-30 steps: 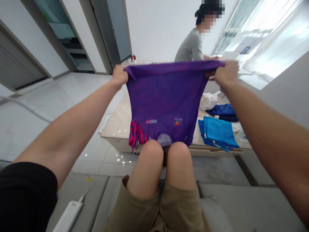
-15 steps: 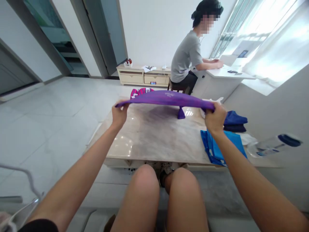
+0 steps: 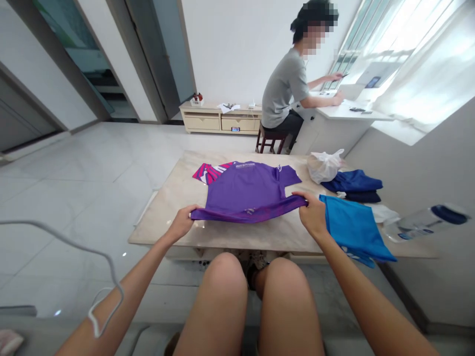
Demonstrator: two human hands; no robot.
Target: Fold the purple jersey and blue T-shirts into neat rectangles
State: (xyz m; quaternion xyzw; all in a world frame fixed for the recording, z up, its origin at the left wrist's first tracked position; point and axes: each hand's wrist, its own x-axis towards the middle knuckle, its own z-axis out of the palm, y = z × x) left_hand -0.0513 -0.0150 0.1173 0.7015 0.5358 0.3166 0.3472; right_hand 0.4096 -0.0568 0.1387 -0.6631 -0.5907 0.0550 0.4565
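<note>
A purple T-shirt (image 3: 245,190) with one pink-and-white patterned sleeve lies spread on the marble-topped table (image 3: 166,188), its collar end away from me. My left hand (image 3: 183,221) is closed on the left corner of its near hem. The right corner of that hem is pinched in my right hand (image 3: 312,212). Between my hands the hem is lifted slightly and sags in the middle, showing a small pale print. Just right of my right hand lies a folded bright blue garment (image 3: 354,225), partly over the table's front edge.
Dark blue folded clothes (image 3: 352,182), a white plastic bag (image 3: 324,165) and a clear water bottle (image 3: 426,223) stand along the right side. A person (image 3: 285,91) sits at a white desk beyond. A grey cable (image 3: 74,243) hangs at the left.
Both hands have come down and toward me with the hem. The shirt, held up edge-on before, now lies flat on the table. The bright blue garment has shifted right.
</note>
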